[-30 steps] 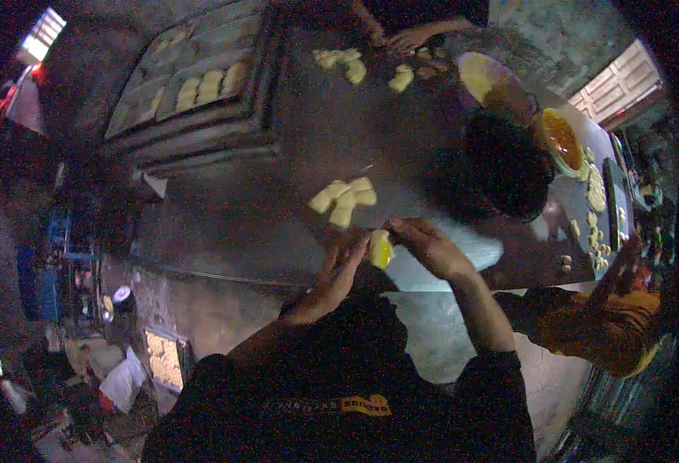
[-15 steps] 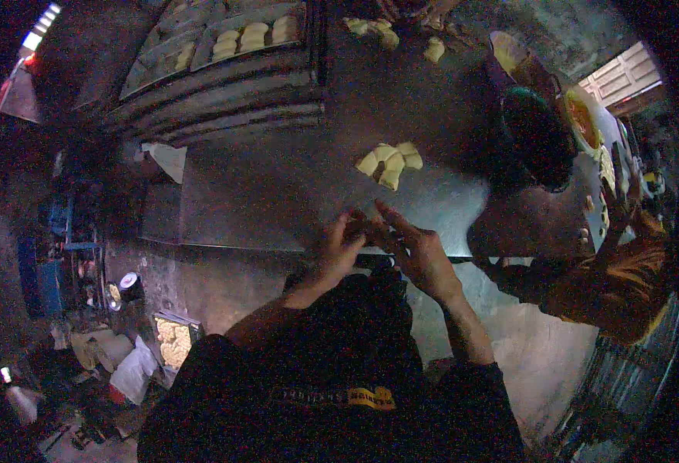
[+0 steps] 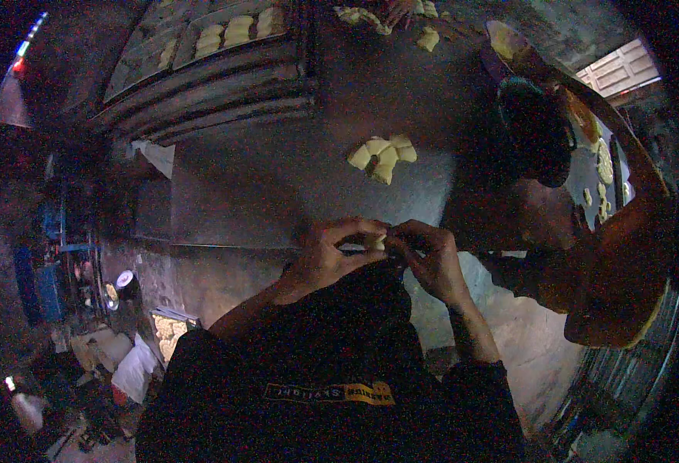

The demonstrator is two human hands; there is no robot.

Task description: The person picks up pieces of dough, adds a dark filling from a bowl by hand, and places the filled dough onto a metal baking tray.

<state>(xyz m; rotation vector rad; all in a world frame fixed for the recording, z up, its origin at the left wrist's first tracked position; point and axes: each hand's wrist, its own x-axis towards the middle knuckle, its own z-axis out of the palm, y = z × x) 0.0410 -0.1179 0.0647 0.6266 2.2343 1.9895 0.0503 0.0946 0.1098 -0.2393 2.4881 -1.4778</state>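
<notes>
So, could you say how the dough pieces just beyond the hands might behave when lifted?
The dough pieces look soft, so they would probably dent. Lying bunched together, they may cling. Their blocky shapes seem unlikely to roll.

Curled left hand [image 3: 330,253] sits just beside curled right hand [image 3: 436,258].

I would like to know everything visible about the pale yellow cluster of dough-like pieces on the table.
The pale yellow cluster of dough-like pieces looks soft. Its blocky pieces form an irregular fan, with a dark gap toward the left; whether they are joined is unclear. It lies flat on the dark grey, metal-looking table, beyond the left hand and right hand, which do not touch it.
</notes>
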